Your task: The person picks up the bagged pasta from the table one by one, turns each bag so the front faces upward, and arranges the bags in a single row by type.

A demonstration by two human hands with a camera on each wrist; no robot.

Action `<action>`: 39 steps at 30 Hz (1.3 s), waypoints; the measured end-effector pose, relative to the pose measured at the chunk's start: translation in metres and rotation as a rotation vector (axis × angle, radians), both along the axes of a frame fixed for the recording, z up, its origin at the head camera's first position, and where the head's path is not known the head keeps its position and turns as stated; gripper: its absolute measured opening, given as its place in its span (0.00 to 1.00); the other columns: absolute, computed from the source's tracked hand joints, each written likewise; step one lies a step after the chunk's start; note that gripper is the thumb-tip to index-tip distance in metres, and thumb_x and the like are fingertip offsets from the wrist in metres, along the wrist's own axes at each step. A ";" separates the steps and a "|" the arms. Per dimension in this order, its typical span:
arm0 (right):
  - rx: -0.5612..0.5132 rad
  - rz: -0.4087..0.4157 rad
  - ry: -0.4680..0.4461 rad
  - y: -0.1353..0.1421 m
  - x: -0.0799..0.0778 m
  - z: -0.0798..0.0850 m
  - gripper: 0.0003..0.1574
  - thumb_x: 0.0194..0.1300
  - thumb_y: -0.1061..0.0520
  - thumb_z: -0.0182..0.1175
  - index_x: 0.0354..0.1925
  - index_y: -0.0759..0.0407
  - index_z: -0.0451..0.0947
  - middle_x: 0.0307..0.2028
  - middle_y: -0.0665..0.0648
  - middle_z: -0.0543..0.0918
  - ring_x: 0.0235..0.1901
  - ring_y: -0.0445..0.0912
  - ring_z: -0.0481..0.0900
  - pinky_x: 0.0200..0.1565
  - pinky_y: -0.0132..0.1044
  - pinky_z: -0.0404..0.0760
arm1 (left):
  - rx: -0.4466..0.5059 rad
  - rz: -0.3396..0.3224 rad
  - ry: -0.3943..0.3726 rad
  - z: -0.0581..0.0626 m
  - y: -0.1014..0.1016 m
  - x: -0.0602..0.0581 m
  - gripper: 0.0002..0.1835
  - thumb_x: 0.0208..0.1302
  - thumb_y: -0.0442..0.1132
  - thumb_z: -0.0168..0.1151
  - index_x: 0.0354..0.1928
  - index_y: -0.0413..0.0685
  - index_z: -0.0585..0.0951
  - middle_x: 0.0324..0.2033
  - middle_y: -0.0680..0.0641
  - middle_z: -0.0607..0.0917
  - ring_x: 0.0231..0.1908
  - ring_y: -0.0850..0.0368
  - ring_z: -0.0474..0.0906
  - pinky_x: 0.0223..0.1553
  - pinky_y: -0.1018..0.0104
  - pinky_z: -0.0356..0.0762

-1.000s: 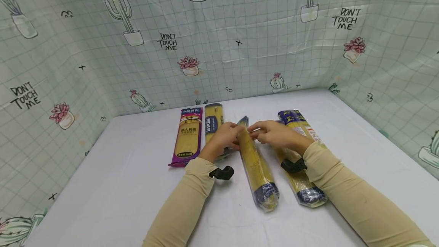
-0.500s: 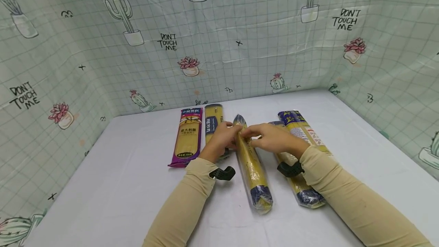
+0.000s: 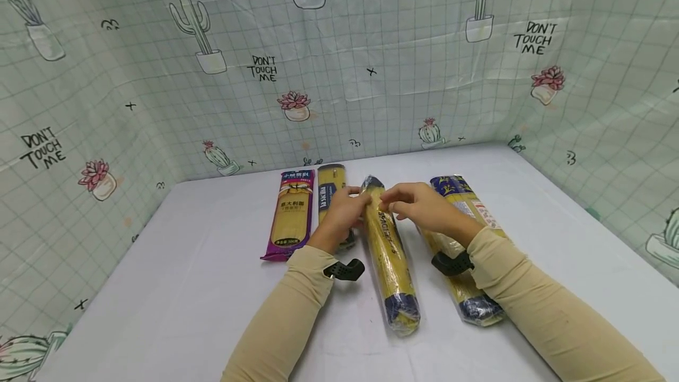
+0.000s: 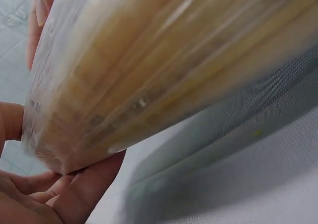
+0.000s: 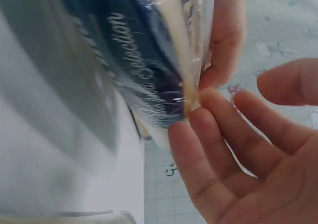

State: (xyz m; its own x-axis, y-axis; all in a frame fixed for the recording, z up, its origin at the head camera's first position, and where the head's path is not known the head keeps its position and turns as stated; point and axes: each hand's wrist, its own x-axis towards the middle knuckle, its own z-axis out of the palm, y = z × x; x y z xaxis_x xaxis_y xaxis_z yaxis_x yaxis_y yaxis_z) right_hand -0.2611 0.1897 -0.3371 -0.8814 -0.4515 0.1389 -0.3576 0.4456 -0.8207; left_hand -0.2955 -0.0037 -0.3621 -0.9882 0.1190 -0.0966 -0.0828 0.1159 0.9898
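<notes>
In the head view a clear-wrapped spaghetti packet [image 3: 389,252] with dark blue ends lies lengthwise between my hands, its printed lettering facing up. My left hand [image 3: 346,212] grips its far part from the left side. The left wrist view has the left fingers [image 4: 94,184] curled under the packet's end and the thumb against its side. From the right, my right hand [image 3: 424,208] reaches to the packet with loosely extended fingers. In the right wrist view its fingertips [image 5: 181,134] touch the wrapper by the blue "Selection" label, and the thumb stands away.
Left of the hands lie a purple-edged pasta packet [image 3: 293,211] and a blue-labelled pasta packet [image 3: 330,178], partly covered by the left hand. Under the right forearm lies another pasta packet [image 3: 480,308], beside a blue-topped one [image 3: 451,184]. A patterned cloth [image 3: 339,46] rises behind the white table [image 3: 201,287].
The spaghetti packet has shifted left and rolled, bringing its lettering on top. My right fingers moved in over it, then drew back slightly to its right side.
</notes>
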 end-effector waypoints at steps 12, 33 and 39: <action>-0.002 -0.077 -0.312 -0.005 -0.002 -0.012 0.31 0.75 0.51 0.55 0.69 0.62 0.62 0.48 0.65 0.82 0.39 0.53 0.85 0.39 0.46 0.86 | 0.157 0.087 -0.047 -0.002 -0.007 -0.005 0.29 0.72 0.36 0.58 0.72 0.40 0.67 0.52 0.38 0.79 0.34 0.56 0.80 0.27 0.69 0.77; -0.100 0.338 -0.626 0.000 0.004 -0.022 0.62 0.68 0.49 0.64 0.80 0.56 0.32 0.53 0.67 0.80 0.45 0.62 0.84 0.34 0.55 0.85 | 0.524 0.239 0.024 0.006 -0.023 -0.013 0.23 0.72 0.27 0.53 0.67 0.28 0.67 0.62 0.32 0.69 0.62 0.41 0.69 0.65 0.53 0.68; -0.106 0.329 -0.567 -0.001 0.004 -0.023 0.66 0.65 0.50 0.68 0.80 0.55 0.31 0.52 0.67 0.80 0.38 0.60 0.85 0.30 0.51 0.85 | 0.560 0.221 0.037 0.007 -0.025 -0.014 0.23 0.74 0.28 0.51 0.68 0.27 0.65 0.64 0.31 0.68 0.64 0.40 0.67 0.67 0.53 0.65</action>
State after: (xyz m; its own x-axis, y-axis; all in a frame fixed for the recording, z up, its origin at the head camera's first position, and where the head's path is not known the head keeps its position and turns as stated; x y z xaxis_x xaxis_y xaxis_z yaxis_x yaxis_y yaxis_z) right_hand -0.2568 0.1885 -0.3599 -0.6492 -0.7191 -0.2478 0.0391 0.2938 -0.9551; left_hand -0.3093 -0.0285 -0.3554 -0.9968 -0.0669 -0.0436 -0.0097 -0.4403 0.8978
